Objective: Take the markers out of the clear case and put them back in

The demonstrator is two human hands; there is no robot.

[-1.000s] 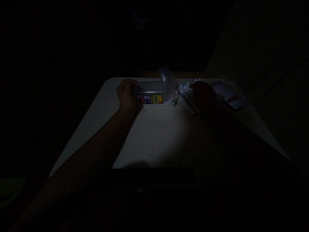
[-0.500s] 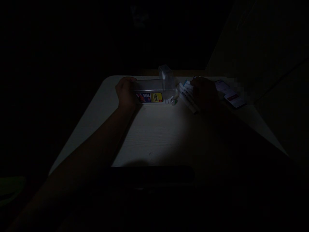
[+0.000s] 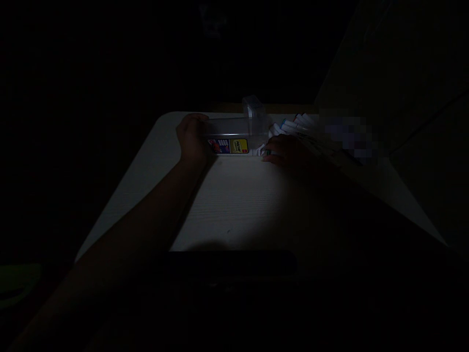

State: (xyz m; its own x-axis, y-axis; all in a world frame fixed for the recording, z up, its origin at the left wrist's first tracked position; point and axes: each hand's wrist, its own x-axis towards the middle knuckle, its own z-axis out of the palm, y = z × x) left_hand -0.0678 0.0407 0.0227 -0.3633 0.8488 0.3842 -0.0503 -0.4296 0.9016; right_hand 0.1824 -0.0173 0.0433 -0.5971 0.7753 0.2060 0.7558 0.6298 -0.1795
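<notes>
Very dark frame, only the middle of the white table (image 3: 234, 205) is lit. We see the left hand (image 3: 192, 139) curled around the left end of a clear box (image 3: 234, 129), fingers clenched on it and holding it down on the table near the far edge. The box lies on its side, with a yellow, red and blue label (image 3: 229, 145) facing us. A clear upright part (image 3: 254, 111) rises at its right end, maybe a flap; we can't be sure.

The right hand (image 3: 291, 152) lies low on the table just right of the box. Its fingertips are at a small white and green piece (image 3: 264, 152) by the box's right corner. We cannot tell if the fingers pinch it or only touch it. Behind that hand a fan of white markers (image 3: 298, 122) lies on the table, near the box.

We judge the step in hand as one hand steadying the box and the other working at its right end. Lifting that piece calls for a fine pinch, since it is small and lies against the box wall.

A dark flat object (image 3: 230, 264) sits at the near edge.
</notes>
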